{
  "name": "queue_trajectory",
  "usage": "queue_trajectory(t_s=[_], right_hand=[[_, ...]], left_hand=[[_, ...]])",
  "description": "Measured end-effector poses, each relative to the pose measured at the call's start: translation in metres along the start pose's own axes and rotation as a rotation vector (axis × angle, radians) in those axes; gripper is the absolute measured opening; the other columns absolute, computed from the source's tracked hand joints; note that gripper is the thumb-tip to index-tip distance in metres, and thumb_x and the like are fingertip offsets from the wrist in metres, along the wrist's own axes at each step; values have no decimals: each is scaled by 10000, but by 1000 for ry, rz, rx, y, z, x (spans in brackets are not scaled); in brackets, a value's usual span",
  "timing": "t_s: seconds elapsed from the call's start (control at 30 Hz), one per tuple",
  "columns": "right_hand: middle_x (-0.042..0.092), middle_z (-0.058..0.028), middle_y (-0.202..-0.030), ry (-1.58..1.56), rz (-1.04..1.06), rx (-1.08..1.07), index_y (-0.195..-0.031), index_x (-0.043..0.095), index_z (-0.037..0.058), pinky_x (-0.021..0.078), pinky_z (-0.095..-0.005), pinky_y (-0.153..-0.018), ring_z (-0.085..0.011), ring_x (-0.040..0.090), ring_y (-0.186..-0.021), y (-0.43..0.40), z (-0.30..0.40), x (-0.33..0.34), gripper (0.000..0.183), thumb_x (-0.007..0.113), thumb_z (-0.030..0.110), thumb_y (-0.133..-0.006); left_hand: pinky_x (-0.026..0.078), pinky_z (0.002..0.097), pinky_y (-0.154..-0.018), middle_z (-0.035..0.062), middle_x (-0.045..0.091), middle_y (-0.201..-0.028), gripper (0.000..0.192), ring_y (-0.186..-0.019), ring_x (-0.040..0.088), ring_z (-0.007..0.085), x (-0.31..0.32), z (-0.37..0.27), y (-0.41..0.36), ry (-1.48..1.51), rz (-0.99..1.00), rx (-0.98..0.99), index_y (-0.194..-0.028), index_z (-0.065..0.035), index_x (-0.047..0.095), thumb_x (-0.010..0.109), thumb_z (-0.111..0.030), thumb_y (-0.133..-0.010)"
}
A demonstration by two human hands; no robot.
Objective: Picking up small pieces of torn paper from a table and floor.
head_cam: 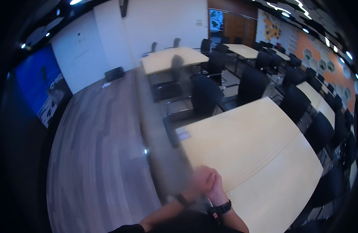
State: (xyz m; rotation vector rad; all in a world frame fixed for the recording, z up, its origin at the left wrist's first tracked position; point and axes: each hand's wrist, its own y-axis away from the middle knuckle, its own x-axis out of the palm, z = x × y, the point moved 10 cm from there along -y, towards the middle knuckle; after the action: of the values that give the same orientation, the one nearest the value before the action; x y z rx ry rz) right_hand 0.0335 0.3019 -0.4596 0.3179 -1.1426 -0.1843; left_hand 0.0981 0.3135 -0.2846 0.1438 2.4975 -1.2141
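Note:
My left hand (200, 178) and my right hand (217, 186) are pressed together, fingers folded in, beside the near left edge of a pale wood-topped table (248, 137). The left one is blurred by motion. No object shows in either, though the inside of the clasp is hidden. A dark band (183, 200) circles my left wrist. On my right wrist sits a black strap (225, 207), with a dark device (214, 215) bearing an orange mark beside it. A small card-like item (184, 135) lies at the tabletop's far left corner.
Black office chairs (206, 94) crowd the table's far and right sides. Left of it, a raised wood-plank floor (103, 151) ends in a step edge. Farther off stand another pale table (173, 59), a black box (114, 74) by the wall and a blue screen (36, 78).

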Motion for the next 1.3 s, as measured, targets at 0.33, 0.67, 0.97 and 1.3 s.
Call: queue_trajectory(t_s=[0.33, 0.67, 0.97, 1.3], right_hand=[[608, -95, -1065, 168, 153, 200, -1101, 558, 54, 485, -356, -877, -210, 583, -1025, -83, -76, 134, 337, 331, 271, -977], [614, -86, -1114, 186, 116, 323, -1116, 561, 60, 476, -359, -913, -211, 580, -1068, -174, -134, 192, 337, 327, 267, -990], [616, -91, -1125, 176, 51, 578, -1108, 568, 62, 470, -374, -936, -224, 577, -1079, -283, -222, 203, 357, 345, 313, -987], [587, -70, -1117, 257, 210, 863, -1109, 549, 83, 451, -391, -953, -215, 550, -1072, -389, -289, 306, 294, 366, 278, -988]], left_hand=[[485, 399, -714, 129, 628, -865, 60, -816, 587, 332, -115, 116, -41, -149, -215, -141, -831, -60, 631, 574, -63, -811], [477, 411, -786, 107, 646, -834, 55, -816, 607, 306, -180, 218, -71, -179, -237, -219, -836, -48, 639, 606, -69, -797], [443, 396, -778, 85, 640, -755, 63, -725, 601, 281, -232, 323, -88, -384, -229, -289, -809, -61, 645, 592, -95, -821], [482, 415, -712, 128, 661, -838, 129, -780, 610, 334, -318, 432, -140, -683, -489, -596, -899, -68, 676, 581, -150, -868]])
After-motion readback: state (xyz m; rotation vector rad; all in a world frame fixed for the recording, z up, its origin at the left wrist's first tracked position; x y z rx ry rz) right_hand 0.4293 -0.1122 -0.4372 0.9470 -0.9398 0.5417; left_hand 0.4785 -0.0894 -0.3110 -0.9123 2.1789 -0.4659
